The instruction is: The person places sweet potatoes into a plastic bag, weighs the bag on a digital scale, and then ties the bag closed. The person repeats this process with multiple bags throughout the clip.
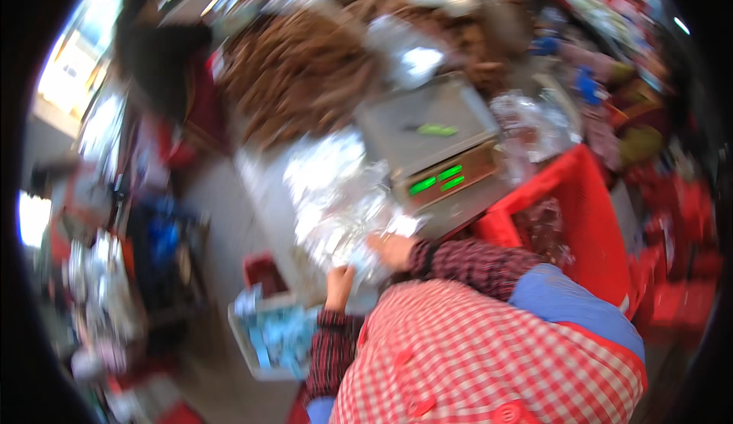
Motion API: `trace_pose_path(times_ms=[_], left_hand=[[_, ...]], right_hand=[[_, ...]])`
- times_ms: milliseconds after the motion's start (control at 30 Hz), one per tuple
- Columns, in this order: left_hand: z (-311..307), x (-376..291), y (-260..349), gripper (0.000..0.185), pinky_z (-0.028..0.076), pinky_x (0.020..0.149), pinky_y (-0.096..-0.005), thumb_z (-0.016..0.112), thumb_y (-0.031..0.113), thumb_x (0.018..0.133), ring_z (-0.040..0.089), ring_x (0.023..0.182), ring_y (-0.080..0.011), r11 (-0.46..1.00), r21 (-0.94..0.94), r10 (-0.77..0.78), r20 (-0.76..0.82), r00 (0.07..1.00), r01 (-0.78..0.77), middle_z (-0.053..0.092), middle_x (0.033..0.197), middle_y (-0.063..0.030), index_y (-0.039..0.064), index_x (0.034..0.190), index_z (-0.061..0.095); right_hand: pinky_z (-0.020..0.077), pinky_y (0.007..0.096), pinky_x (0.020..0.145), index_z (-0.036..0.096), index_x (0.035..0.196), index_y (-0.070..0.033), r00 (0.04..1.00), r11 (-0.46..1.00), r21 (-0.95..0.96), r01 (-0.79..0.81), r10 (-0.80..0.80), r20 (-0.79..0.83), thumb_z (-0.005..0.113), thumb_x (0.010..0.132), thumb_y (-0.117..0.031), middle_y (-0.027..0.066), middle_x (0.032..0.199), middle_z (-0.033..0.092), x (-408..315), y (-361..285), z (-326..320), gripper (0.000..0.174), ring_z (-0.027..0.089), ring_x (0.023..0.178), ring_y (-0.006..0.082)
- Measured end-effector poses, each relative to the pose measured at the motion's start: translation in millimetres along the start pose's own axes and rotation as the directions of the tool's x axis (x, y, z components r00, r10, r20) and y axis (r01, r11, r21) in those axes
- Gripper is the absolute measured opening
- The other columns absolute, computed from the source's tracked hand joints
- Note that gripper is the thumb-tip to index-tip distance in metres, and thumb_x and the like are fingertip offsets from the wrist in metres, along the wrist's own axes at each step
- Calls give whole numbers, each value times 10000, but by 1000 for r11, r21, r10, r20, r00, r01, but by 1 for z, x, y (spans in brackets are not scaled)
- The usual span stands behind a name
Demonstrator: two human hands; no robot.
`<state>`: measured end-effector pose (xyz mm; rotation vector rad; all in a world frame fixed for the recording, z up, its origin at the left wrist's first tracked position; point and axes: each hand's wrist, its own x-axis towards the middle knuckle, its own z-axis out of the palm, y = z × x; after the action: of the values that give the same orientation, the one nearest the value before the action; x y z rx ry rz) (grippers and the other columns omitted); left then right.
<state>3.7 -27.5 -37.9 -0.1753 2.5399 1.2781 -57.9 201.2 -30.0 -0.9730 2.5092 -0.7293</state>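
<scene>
The view is blurred. My left hand [340,288] is curled at the near edge of a pile of shiny clear plastic bags [338,195], seeming to pinch one bag's edge. My right hand [394,251] rests against the same plastic, its fingers partly lost in glare and blur. Just beyond it stands a digital weighing scale [426,126] with a lit green display. On its pan lies a small green-handled tool [436,130], too blurred to name exactly.
Brown elongated pieces [298,75] are heaped across the table's far side. At my right is a red plastic crate [595,229] with plastic-wrapped contents. A pale bin [246,349] of blue packets sits low at left. People [154,63] are at left and right.
</scene>
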Motion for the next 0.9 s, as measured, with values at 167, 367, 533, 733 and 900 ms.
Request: trace_pose_path(times_ms=[167, 367, 533, 733, 900], left_hand=[[3, 17, 10, 555, 484, 698, -471, 618, 477, 822, 637, 773, -415, 995, 81, -70, 117, 991, 61, 636, 790, -286, -77, 842, 651], [31, 10, 31, 446, 491, 591, -391, 720, 331, 759, 651, 637, -302, 977, -114, -186, -15, 983, 183, 640, 707, -231, -97, 837, 617], [18, -16, 35, 436, 511, 595, -366, 717, 328, 770, 658, 609, -259, 985, -107, -142, -31, 989, 138, 626, 679, -215, -91, 823, 610], [7, -10, 59, 406, 494, 625, -408, 700, 377, 781, 638, 704, -335, 974, 181, -109, -144, 984, 134, 638, 759, -193, -16, 851, 626], [7, -16, 81, 207, 470, 646, -420, 668, 244, 793, 597, 773, -337, 969, 158, 219, -209, 953, -188, 599, 795, -123, 47, 827, 613]], right_hand=[[289, 446, 1100, 347, 1406, -20, 984, 962, -228, 149, -123, 126, 477, 886, -187, 114, 1482, 337, -7, -7, -12, 561, 331, 1367, 246], [256, 423, 1117, 340, 1415, -47, 979, 945, -278, 170, -130, 154, 469, 919, -202, 83, 1507, 305, -5, -12, -20, 536, 290, 1393, 219], [306, 424, 1083, 414, 1362, -65, 984, 974, -151, 166, -154, 89, 558, 856, -156, 91, 1458, 362, -1, -6, -22, 534, 372, 1328, 254], [375, 428, 1026, 483, 1277, -52, 986, 968, -188, 167, -161, 47, 658, 769, -128, 123, 1334, 450, 15, -2, -29, 543, 472, 1194, 332], [388, 389, 1020, 478, 1285, -66, 978, 960, -189, 208, -206, 30, 657, 760, -120, 118, 1319, 454, 15, 7, -28, 557, 487, 1181, 326]])
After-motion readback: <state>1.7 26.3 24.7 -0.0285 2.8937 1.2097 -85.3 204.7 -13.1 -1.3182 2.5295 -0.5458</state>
